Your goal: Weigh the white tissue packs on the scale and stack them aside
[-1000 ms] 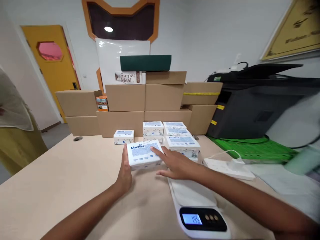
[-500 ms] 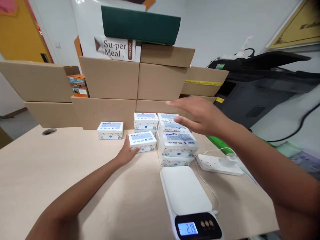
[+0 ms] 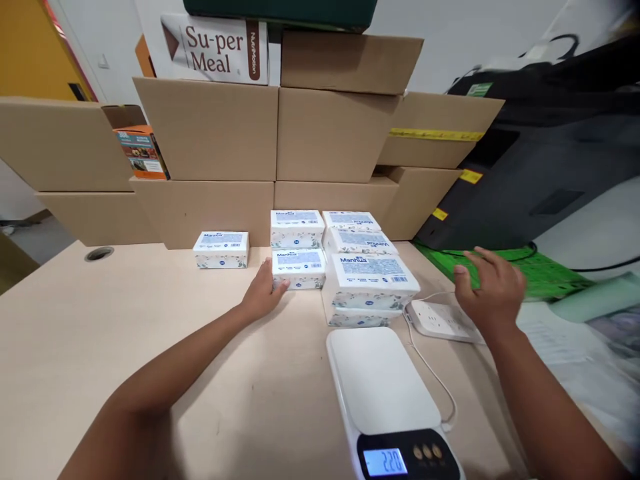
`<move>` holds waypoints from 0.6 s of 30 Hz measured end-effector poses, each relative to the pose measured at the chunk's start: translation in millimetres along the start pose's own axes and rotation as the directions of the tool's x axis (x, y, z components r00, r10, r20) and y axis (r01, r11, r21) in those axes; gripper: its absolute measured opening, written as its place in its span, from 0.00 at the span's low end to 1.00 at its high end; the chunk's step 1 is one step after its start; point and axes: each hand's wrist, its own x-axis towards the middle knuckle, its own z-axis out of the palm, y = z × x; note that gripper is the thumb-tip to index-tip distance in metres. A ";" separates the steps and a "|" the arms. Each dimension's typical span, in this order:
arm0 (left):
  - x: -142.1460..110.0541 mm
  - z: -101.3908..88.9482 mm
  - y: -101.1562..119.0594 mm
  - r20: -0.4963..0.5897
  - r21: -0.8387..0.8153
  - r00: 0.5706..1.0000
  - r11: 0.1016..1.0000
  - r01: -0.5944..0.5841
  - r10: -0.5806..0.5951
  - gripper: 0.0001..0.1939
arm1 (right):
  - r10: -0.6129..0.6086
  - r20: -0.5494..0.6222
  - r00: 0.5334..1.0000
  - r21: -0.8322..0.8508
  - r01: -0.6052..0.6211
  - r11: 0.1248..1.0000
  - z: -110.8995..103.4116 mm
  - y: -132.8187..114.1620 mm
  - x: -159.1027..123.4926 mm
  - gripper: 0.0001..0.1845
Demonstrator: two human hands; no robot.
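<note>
My left hand [image 3: 265, 291] is closed on the left end of a white tissue pack [image 3: 299, 269], thumb along its front. That pack stands on the desk, in front of another pack [image 3: 297, 230] and beside a stack of tissue packs [image 3: 373, 283]. One more tissue pack [image 3: 221, 251] sits alone to the left. My right hand [image 3: 493, 290] is empty with fingers apart, over the area by the power strip [image 3: 443, 321]. In front of the stack lies a white kitchen scale [image 3: 383, 387], nothing on its plate, its display lit and reading about 2.20.
Cardboard boxes [image 3: 210, 133] form a wall along the back of the desk [image 3: 150, 320]. A dark printer [image 3: 540, 173] stands at the right, near a green mat [image 3: 550, 273]. A white cable [image 3: 430, 370] runs beside the scale. The desk has a round cable hole [image 3: 99, 254].
My left hand has pushed its tissue pack back and right, against the neighbouring packs. My right hand has moved right and down, away from the stack. The view has tilted down slightly.
</note>
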 end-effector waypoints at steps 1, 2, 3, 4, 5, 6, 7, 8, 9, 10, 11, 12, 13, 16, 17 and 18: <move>-1.4 0.2 -0.3 0.000 -0.017 1.000 1.000 0.019 -0.019 0.51 | 0.021 -0.035 0.999 -0.009 -0.021 1.000 0.1 -2.4 -1.0 0.29; -2.2 -0.5 -0.7 -0.021 -0.043 0.999 0.999 0.027 -0.028 0.51 | 0.038 -0.063 0.997 -0.016 -0.039 0.999 -0.2 -4.6 -2.6 0.29; -2.0 -2.5 -1.3 -0.071 -0.070 0.997 0.997 0.018 -0.023 0.50 | 0.053 -0.083 0.995 -0.023 -0.055 0.998 -0.9 -6.1 -4.9 0.30; -0.8 -6.5 -2.0 -0.138 -0.091 0.990 0.996 -0.001 -0.012 0.50 | 0.063 -0.095 0.993 -0.029 -0.066 0.997 -2.2 -6.7 -8.1 0.29; 1.7 -13.2 -2.8 -0.219 -0.104 0.976 0.994 -0.023 0.000 0.49 | 0.065 -0.111 0.992 -0.033 -0.069 0.997 -4.1 -6.4 -12.0 0.28; 5.4 -22.8 -3.9 -0.307 -0.106 0.952 0.993 -0.042 0.007 0.48 | 0.051 -0.114 0.992 -0.036 -0.055 0.998 -6.8 -5.3 -16.4 0.26; 10.2 -35.3 -5.2 -0.395 -0.100 0.919 0.994 -0.049 0.006 0.47 | 0.022 -0.108 0.994 -0.037 -0.026 0.999 -9.9 -3.7 -21.0 0.23; 15.6 -50.3 -6.9 -0.477 -0.088 0.879 0.995 -0.037 -0.010 0.46 | -0.013 -0.103 0.995 -0.033 0.009 0.999 -13.4 -1.8 -25.5 0.21; 21.2 -66.9 -9.2 -0.551 -0.080 0.833 0.997 -0.001 -0.043 0.43 | -0.043 -0.101 0.994 -0.025 0.041 0.999 -16.6 -0.1 -29.5 0.19; 26.5 -84.0 -12.3 -0.612 -0.084 0.786 0.995 0.052 -0.093 0.41 | -0.063 -0.109 0.992 -0.013 0.062 0.998 -19.4 1.1 -32.8 0.19; 31.2 -100.5 -16.4 -0.656 -0.100 0.740 0.988 0.115 -0.152 0.39 | -0.068 -0.124 0.990 0.004 0.069 0.998 -21.4 1.4 -35.0 0.19; 34.9 -114.9 -21.4 -0.680 -0.129 0.700 0.975 0.179 -0.219 0.38 | -0.056 -0.148 0.987 0.023 0.060 0.998 -22.7 0.7 -36.0 0.20; 37.8 -126.6 -27.3 -0.686 -0.173 0.667 0.956 0.237 -0.289 0.39 | -0.037 -0.176 0.984 0.043 0.045 0.998 -23.5 -1.3 -35.6 0.19; 42.5 -141.0 -45.9 -0.615 -0.312 0.633 0.883 0.352 -0.470 0.44 | 0.036 -0.203 0.978 0.093 -0.017 0.996 -28.5 -15.0 -26.7 0.16; 43.5 -139.9 -50.7 -0.580 -0.340 0.643 0.866 0.368 -0.500 0.44 | 0.055 -0.196 0.979 0.116 -0.033 0.993 -32.9 -21.0 -22.2 0.15; 44.2 -137.1 -54.1 -0.550 -0.355 0.659 0.858 0.373 -0.514 0.44 | 0.060 -0.175 0.983 0.145 -0.034 0.989 -39.0 -26.7 -18.0 0.16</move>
